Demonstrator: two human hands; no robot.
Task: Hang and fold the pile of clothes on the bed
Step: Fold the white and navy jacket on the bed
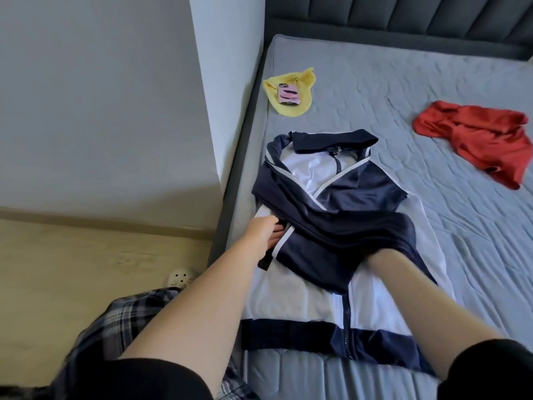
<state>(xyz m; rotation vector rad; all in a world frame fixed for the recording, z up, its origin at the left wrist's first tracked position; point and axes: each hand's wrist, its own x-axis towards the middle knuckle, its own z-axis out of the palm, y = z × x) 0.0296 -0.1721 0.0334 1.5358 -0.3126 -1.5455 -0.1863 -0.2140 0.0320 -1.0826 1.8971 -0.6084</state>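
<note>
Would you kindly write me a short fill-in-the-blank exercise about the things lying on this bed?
1. The phone lies on a cloth whose colour is ____.
2. The crumpled garment to the right of the jacket is ____.
3. The left hand holds the jacket by a navy ____.

Missing words: yellow; red; sleeve.
</note>
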